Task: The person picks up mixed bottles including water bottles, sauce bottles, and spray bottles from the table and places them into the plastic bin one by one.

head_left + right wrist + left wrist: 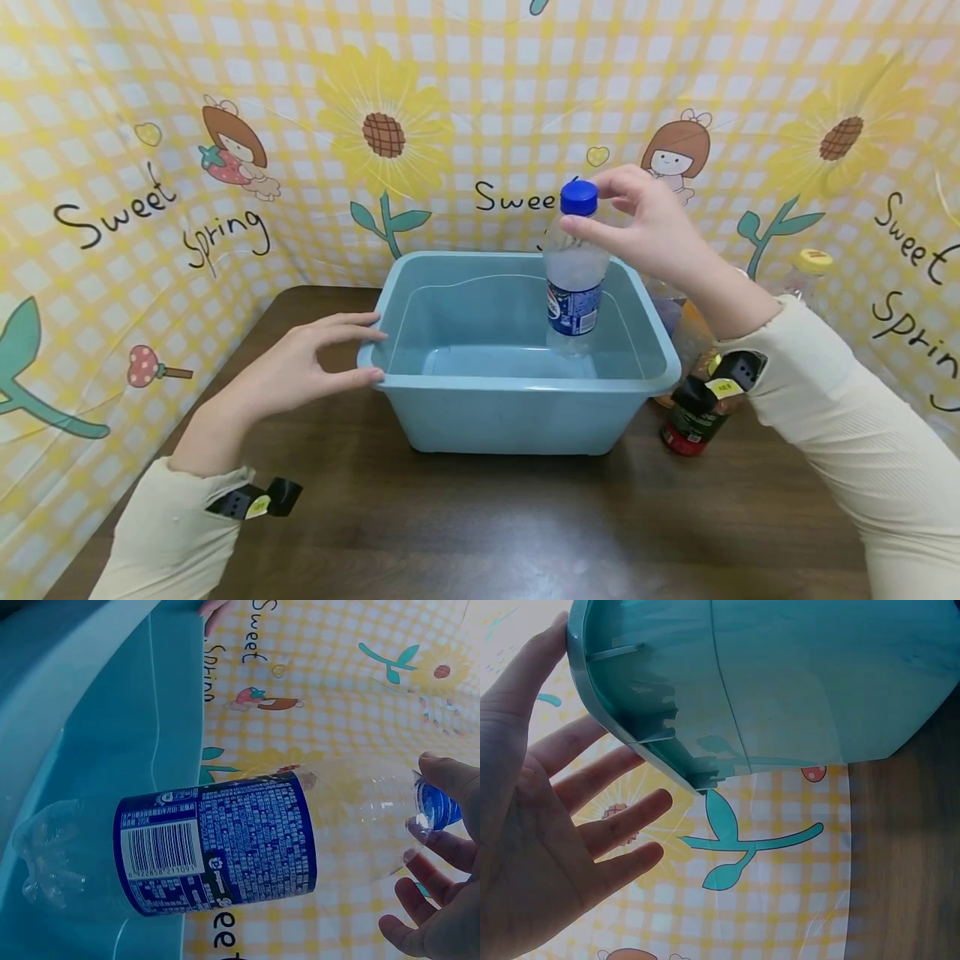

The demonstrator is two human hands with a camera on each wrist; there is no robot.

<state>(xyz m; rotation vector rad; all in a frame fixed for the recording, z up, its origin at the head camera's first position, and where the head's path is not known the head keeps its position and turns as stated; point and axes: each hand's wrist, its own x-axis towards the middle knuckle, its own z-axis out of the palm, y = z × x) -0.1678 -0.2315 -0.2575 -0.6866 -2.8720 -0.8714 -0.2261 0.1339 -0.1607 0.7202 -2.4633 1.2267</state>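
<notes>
A light blue plastic basin [517, 421] stands on the table. My left hand [311, 360] touches its left rim, fingers extended and spread, as the left wrist view shows. My right hand [648, 225] pinches a clear plastic bottle [574, 287] at the neck, just under its blue cap [579, 197]. The bottle hangs upright in the right part of the basin, its lower end below the rim. In the right wrist view, a blue label with a barcode [217, 844] wraps its middle, and no liquid shows inside. Whether its base touches the basin floor I cannot tell.
Right of the basin stands a dark-labelled jar [692, 425]. Behind my right forearm are a yellow-capped clear bottle [808, 271] and other partly hidden containers. The brown wooden table [450, 525] extends in front. A yellow checked cloth [480, 92] hangs behind and at both sides.
</notes>
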